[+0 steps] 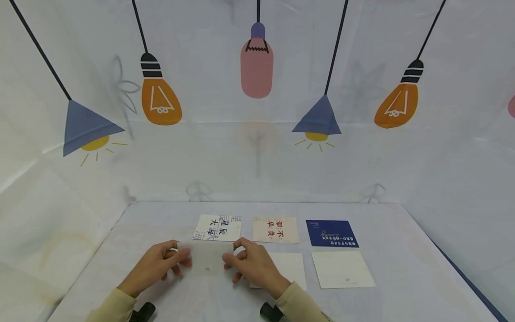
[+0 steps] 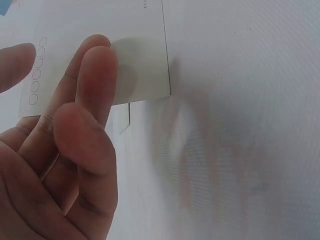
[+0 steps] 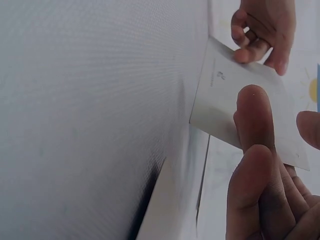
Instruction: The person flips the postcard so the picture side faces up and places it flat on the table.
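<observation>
A pale postcard (image 1: 207,258), its plain side with a small printed mark facing up, is held between both hands just above the table. My left hand (image 1: 158,261) pinches its left edge, the thumb on top and fingers below. At the right edge, my right hand (image 1: 255,264) pinches it the same way. A row of printed circles shows on the postcard (image 2: 140,67) in the left wrist view. Beyond it lies a white postcard with dark blue characters (image 1: 215,228). A plain cream postcard (image 1: 290,264) lies partly hidden beneath the right hand and forearm.
Behind the cream one lies a postcard with red characters (image 1: 276,230). Further right are a dark blue postcard (image 1: 331,233) and another plain cream postcard (image 1: 343,269). All lie flat on the white table (image 1: 406,286). A white cloth with printed lamps (image 1: 257,156) hangs behind.
</observation>
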`<state>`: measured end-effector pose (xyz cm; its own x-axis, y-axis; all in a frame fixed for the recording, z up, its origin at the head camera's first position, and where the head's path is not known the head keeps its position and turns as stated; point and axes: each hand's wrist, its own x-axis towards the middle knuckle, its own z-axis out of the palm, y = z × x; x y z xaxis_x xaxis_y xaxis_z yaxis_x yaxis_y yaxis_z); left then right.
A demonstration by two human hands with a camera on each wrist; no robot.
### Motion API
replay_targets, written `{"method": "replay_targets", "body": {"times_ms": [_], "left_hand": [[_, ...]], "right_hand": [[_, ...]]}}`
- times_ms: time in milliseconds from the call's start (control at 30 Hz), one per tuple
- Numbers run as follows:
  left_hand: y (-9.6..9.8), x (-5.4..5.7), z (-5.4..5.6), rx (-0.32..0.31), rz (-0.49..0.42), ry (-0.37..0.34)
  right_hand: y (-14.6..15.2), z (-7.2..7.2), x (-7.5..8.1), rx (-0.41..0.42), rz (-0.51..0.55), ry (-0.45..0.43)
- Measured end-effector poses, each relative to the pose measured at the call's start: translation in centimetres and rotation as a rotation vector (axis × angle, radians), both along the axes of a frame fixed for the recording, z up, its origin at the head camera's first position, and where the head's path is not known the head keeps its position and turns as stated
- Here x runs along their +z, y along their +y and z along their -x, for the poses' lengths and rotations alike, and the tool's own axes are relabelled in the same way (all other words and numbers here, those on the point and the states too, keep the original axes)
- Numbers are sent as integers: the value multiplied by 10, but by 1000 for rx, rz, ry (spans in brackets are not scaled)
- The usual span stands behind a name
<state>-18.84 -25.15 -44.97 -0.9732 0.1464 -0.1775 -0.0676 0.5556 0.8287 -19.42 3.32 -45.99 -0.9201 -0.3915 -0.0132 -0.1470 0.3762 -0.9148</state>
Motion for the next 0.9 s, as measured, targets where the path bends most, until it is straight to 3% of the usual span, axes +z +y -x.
{"method": "replay_targets", "body": {"times_ms": [467, 733, 900], "left_hand": [[0, 2, -3, 4, -14, 12], [-2, 2, -4, -13, -17, 41], [-2, 1, -6, -28, -21, 45]], "right_hand": [[2, -4, 0, -9, -14, 3], [2, -7, 3, -33, -6, 55], [1, -9, 3, -56, -9, 32]]}}
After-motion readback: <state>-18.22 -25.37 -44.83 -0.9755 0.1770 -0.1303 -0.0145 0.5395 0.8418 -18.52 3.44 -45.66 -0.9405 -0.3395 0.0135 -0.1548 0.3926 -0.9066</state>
